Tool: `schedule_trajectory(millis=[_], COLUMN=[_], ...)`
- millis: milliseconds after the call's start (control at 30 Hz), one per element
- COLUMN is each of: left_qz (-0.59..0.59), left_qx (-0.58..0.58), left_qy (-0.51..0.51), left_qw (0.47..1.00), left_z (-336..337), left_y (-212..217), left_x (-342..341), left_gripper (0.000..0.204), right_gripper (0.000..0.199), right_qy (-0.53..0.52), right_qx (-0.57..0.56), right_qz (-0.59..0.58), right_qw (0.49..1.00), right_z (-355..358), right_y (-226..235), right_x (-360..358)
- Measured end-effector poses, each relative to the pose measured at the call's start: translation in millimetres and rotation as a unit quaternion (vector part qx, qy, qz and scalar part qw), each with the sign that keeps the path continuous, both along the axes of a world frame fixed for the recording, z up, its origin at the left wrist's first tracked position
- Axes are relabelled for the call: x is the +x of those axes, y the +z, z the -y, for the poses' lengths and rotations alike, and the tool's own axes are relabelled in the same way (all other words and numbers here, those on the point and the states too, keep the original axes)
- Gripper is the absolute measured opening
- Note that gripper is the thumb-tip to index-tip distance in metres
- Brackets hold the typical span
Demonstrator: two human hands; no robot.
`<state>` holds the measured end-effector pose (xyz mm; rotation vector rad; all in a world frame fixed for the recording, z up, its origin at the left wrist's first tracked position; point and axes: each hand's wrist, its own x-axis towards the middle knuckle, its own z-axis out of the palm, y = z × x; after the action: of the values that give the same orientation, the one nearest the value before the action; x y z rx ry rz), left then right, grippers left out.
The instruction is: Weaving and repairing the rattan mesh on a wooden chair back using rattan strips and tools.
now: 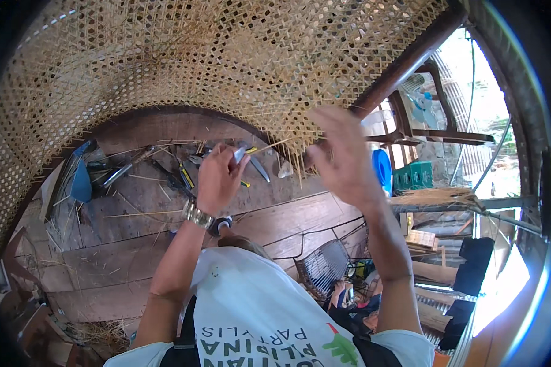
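Woven cane webbing (245, 67) with an open lattice spreads across the upper view, bordered by a curved dark wooden frame (413, 58). My left hand (219, 178), with a metal watch on its wrist, is closed in a pinch on a thin cane strand (272, 145) that runs right to the webbing's lower edge. Something small and whitish shows at those fingertips; I cannot make out what it is. Beside the webbing's loose strand ends, my right hand (347, 160) is raised and blurred, its thumb and fingers apart, with nothing visible in it.
On the wooden boards (141, 263) below lie yellow-and-black-handled pliers (187, 176), a metal-shafted tool (123, 170), a blade (261, 169) and a blue piece (81, 180). To the right are a green crate (414, 176), a fibre bundle (438, 199) and a woven chair (324, 266).
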<state>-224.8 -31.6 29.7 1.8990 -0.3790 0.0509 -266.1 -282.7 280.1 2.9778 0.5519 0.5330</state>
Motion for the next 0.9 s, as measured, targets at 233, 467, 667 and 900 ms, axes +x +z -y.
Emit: schedule_trajectory(millis=[233,467,667,900], left_qz=[0.018,-0.085,-0.108,-0.133], left_qx=[-0.083,-0.013,-0.023,-0.014], left_qy=[-0.008,0.003,-0.048,-0.030], left_qw=[0.996,0.996,0.993,0.991], left_z=[-4,66,116,125], left_y=[50,-58,-22,-8], left_x=[-7,27,13,22], left_gripper=[0.025,0.050,0.033,0.030], right_gripper=[0.020,0.014,0.013,0.016], right_qy=[0.005,0.060,0.039,0.021], right_qx=[0.190,-0.147,-0.173,-0.099], right_qz=[-0.328,-0.020,-0.033,-0.099], right_qw=[0.925,0.987,0.984,0.990], right_z=[12,36,44,43], right_y=[-85,-91,-99,-81], right_x=[51,64,64,64])
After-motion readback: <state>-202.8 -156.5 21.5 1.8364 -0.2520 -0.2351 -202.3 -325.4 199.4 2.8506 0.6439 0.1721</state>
